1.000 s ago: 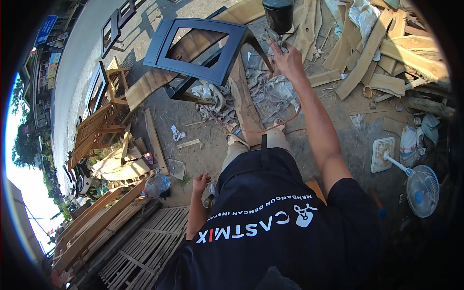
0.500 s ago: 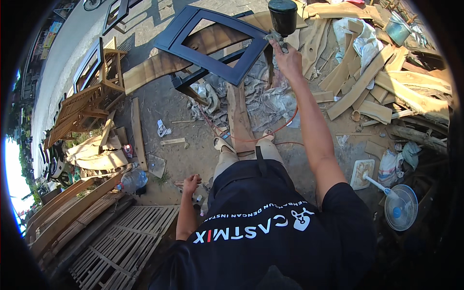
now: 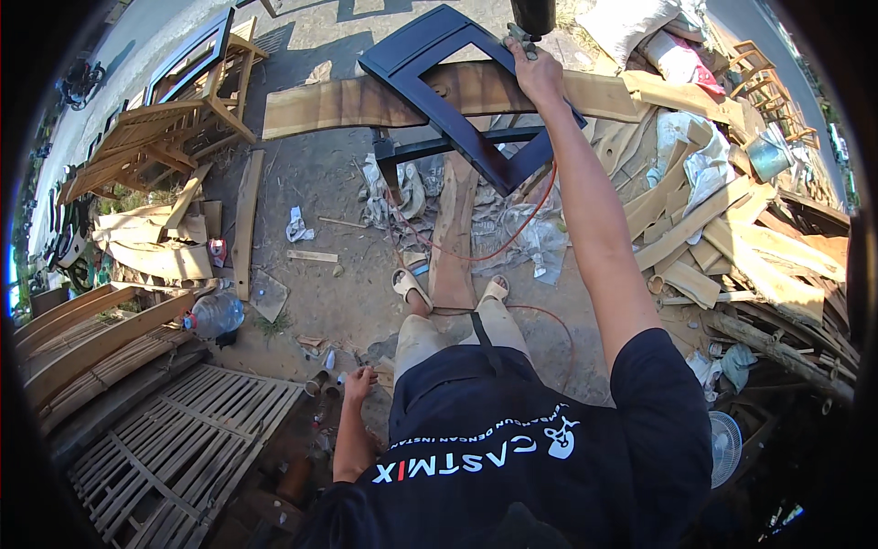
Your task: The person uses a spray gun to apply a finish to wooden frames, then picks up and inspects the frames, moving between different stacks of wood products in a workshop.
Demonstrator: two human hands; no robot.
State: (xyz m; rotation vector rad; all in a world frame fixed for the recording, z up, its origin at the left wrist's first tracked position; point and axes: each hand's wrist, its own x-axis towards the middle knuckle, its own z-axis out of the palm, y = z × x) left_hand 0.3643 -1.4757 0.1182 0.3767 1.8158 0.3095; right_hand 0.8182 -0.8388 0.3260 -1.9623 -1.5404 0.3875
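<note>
My right hand [image 3: 538,77], arm stretched forward, grips a spray gun [image 3: 521,38] with a black cup [image 3: 534,15] on top. The gun is at the far right edge of a dark blue-black chair-back-like frame [image 3: 402,57] with a large opening. This frame lies tilted over a long wooden plank [image 3: 320,109], above dark supporting bars [image 3: 416,150]. A red hose [image 3: 498,252] loops below, partly behind my right forearm. Low beside my hip hangs my left hand [image 3: 359,381], fingers curled and nothing visible in it.
Cut boards [image 3: 681,220] are heaped on the right near a metal bucket [image 3: 768,154]. Wooden chairs [image 3: 137,128] stand at left. A slatted bamboo rack [image 3: 192,448], a water jug [image 3: 215,315] and a fan [image 3: 725,448] are close by. A plank [image 3: 451,238] lies before my feet.
The whole view has shifted and turned. My right hand with the spray gun has moved from the frame's right corner to farther up along its far right edge. My left hand stays low.
</note>
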